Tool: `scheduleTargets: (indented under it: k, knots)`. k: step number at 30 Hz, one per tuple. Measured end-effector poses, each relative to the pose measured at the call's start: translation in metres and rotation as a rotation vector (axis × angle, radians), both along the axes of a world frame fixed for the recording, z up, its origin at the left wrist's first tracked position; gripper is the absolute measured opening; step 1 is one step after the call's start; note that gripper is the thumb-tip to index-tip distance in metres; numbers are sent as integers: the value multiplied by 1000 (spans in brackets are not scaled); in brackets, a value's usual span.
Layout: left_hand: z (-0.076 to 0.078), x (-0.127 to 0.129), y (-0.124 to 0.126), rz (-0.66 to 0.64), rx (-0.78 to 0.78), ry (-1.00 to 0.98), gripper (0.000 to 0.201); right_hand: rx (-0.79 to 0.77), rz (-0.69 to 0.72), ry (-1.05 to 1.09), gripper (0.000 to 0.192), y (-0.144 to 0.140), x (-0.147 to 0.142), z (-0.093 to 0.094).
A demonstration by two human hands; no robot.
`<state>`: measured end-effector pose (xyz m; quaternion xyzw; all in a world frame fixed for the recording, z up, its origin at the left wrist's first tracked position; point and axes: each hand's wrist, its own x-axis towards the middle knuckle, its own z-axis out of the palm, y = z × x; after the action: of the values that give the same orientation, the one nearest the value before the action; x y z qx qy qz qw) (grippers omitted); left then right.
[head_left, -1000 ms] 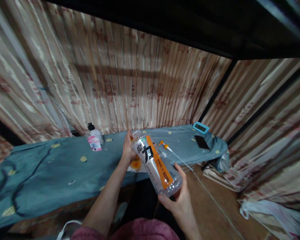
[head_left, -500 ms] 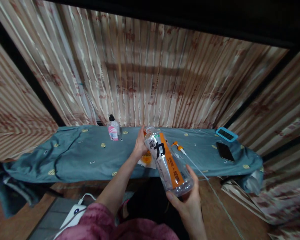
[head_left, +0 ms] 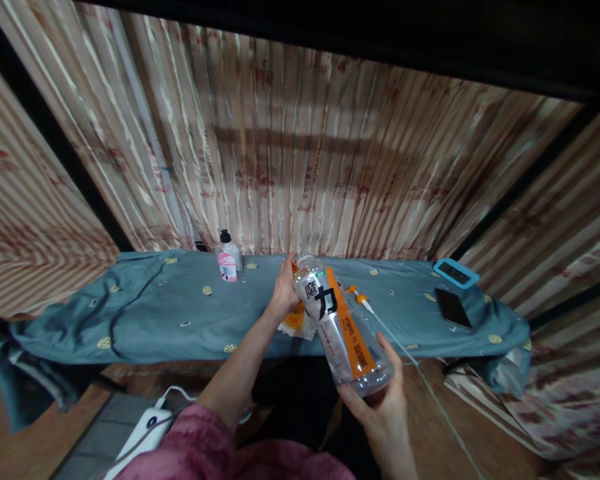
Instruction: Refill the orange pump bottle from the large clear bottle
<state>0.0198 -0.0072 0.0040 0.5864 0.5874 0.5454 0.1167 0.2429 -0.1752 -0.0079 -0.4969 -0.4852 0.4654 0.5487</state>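
Observation:
A large clear plastic bottle [head_left: 337,327] with a silver and orange label lies tilted in front of me, its uncapped mouth up and to the left. My right hand [head_left: 380,407] grips it by the base, thumb on one side and fingers on the other. My left hand [head_left: 284,290] is closed beside the bottle's mouth, around a container of orange liquid [head_left: 295,317] mostly hidden behind the bottle. That container stands on a white tissue [head_left: 306,330]. To the right, an orange and white pump head [head_left: 361,299] with a long tube lies on the cloth.
A pink-labelled clear bottle with a black cap [head_left: 227,259] stands at the back left. A phone [head_left: 453,308] and a blue-framed device [head_left: 456,273] lie at the right. Patterned blue-green cloth [head_left: 150,313] covers the table. A white power bank [head_left: 143,433] is at lower left.
The view has shifted slightly. Both hands keep their hold, and the clear bottle sits slightly farther right and lower in the picture, with nearly the same tilt.

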Motion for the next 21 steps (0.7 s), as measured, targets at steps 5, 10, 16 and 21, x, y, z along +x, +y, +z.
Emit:
scheduleTargets:
  k: [5, 10, 16, 21]
  knots:
    - [-1, -1, 0, -16, 14, 16, 67, 5, -50, 13, 118, -2, -5, 11]
    - [-7, -7, 1, -22, 45, 58, 68, -33, -53, 46, 115, -6, -11, 28]
    - [-9, -15, 0, -39, 76, 120, 71, -56, -18, 121, 116, -3, -9, 27]
    - [-7, -20, 0, -75, 137, 124, 67, -19, 56, 149, 119, 6, -4, 20]
